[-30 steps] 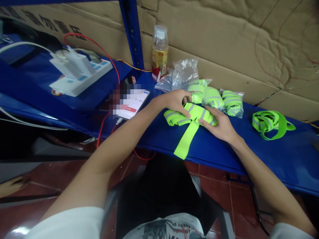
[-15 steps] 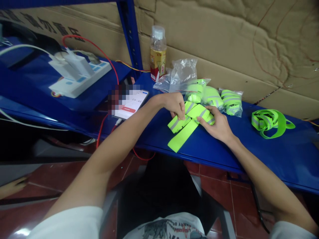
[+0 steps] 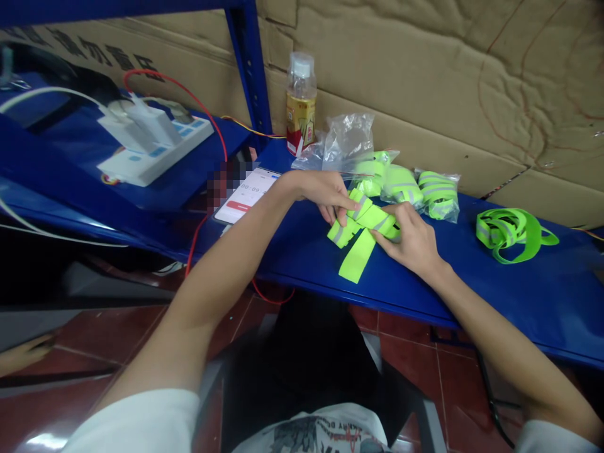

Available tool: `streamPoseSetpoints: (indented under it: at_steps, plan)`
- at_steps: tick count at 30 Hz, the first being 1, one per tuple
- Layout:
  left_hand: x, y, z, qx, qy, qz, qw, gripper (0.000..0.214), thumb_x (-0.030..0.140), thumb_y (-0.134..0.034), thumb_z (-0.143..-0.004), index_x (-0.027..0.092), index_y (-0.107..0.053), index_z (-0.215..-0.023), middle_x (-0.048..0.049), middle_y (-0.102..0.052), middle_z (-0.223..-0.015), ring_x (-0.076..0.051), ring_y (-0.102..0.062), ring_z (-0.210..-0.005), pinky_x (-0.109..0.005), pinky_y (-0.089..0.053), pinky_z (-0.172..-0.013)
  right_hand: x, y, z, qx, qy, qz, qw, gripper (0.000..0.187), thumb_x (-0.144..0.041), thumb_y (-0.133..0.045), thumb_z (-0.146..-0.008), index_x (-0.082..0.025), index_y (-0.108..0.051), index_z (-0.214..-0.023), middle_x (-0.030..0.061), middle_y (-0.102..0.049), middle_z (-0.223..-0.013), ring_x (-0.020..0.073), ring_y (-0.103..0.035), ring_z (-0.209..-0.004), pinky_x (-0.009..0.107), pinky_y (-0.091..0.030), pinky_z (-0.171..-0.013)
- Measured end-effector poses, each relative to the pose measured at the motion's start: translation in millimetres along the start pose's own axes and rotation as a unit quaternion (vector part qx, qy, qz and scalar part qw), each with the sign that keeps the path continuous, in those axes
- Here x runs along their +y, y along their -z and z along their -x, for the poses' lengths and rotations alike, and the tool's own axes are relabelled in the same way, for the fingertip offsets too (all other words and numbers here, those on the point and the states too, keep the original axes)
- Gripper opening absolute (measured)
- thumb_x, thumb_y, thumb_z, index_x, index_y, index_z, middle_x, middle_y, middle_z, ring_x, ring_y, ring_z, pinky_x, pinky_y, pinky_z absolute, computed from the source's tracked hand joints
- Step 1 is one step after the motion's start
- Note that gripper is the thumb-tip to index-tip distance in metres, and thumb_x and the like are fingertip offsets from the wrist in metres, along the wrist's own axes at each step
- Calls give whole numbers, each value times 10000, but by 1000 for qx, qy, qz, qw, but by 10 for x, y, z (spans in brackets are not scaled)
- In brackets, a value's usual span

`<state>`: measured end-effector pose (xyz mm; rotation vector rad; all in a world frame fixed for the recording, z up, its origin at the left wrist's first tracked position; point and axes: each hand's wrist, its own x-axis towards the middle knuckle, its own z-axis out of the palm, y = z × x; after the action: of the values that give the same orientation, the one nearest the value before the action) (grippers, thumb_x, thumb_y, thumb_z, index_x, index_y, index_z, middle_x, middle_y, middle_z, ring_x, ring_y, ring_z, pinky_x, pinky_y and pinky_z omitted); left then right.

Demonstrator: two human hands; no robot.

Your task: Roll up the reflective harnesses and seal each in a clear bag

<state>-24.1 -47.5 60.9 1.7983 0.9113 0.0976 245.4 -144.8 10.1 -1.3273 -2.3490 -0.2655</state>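
A neon-yellow reflective strap (image 3: 372, 217) with grey stripes is folded in overlapping layers between both hands, above the blue table. My left hand (image 3: 330, 196) grips its left side, thumb on top and fingers curled beneath. At the strap's right side, my right hand (image 3: 410, 236) pinches the layers between thumb and fingers. One flat end of the strap hangs down toward the table's front edge. Just behind the hands lie several rolled straps in clear bags (image 3: 403, 184). A loose coiled strap (image 3: 509, 234) rests farther right.
On the blue table (image 3: 472, 283), a phone (image 3: 243, 198) with a timer lies left of my hands. Behind it stand a bottle (image 3: 301, 107) and crumpled clear plastic bags (image 3: 349, 141). A white power strip (image 3: 155, 154) with chargers and a red cable (image 3: 189, 94) sits at left.
My left thumb has moved onto the strap's top layer, and the left hand has shifted slightly. The hanging strap end has swung to the right and points more steeply down.
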Motion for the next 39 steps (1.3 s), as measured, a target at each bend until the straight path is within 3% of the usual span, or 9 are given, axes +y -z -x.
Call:
streamPoseSetpoints:
  at_steps: [3,10,14,18,22,29,31,36,39]
  plan:
    - [-17,27,34,-24,-4,3,1000,451,620,-833,-731,172,-819,-780,-88,-794,-812,-219,-764,-872,-302,-585,-799,-33,13,11,-5,18,27,999,395,-507,-521,-1071,-274,-591,-1382,150,-704,-1243,361,-712,-1144,448,-629,-780]
    - [-120,96,-46,92,29,7,995,665,811,-706,-802,166,-663,-646,-74,-664,-583,-230,-741,-734,-337,-563,-737,-27,35,30,-22,84,84,993,326,-377,-491,-1105,-309,-646,-1384,124,-704,-1195,310,-685,-1052,413,-587,-740]
    - [-87,36,-57,75,69,27,994,671,780,-870,-657,172,-692,-880,-50,-673,-617,-242,-741,-697,-359,-567,-722,-47,24,44,-21,136,97,986,293,-435,-579,-1087,-326,-694,-1333,105,-720,-1176,269,-668,-988,383,-556,-755]
    - [-53,6,-14,46,76,41,995,930,686,-975,-542,176,-677,-1260,-54,-731,-716,-289,-775,-784,-386,-595,-759,-42,16,16,28,217,77,973,280,-457,-690,-1037,-281,-752,-1246,102,-733,-1102,242,-646,-903,383,-497,-742]
    - [-73,21,-13,46,55,16,997,875,605,-996,-531,170,-723,-1238,-46,-730,-699,-288,-776,-774,-414,-610,-766,33,30,-4,63,236,-5,970,304,-305,-728,-1020,-302,-729,-1324,72,-767,-1096,242,-681,-897,436,-498,-804]
    - [-129,10,-104,56,18,11,998,681,505,-963,-575,178,-741,-1129,-35,-734,-683,-255,-760,-693,-398,-598,-699,130,14,-7,210,94,-173,958,384,-303,-762,-971,-344,-732,-1351,125,-681,-1281,271,-711,-915,448,-602,-736]
    - [-186,10,-168,78,-14,4,997,662,484,-960,-572,180,-738,-1118,-22,-723,-686,-245,-748,-682,-389,-583,-685,163,-2,-32,174,16,-199,964,429,-440,-708,-1006,-308,-705,-1414,142,-689,-1280,299,-723,-970,475,-619,-786]
    - [-329,29,-286,94,-115,-44,988,597,488,-895,-689,209,-709,-1183,11,-678,-696,-247,-752,-742,-386,-576,-722,251,-56,-76,-29,-112,-291,950,537,-657,-473,-1078,-285,-761,-1336,97,-781,-1293,358,-707,-1238,580,-540,-1101]
    - [-351,43,-277,114,-190,-84,971,491,484,-884,-723,237,-723,-1115,24,-627,-684,-235,-743,-749,-367,-569,-706,239,-55,-80,-81,-134,-338,928,519,-681,-581,-1025,-280,-755,-1303,70,-796,-1272,338,-738,-1158,513,-596,-1003]
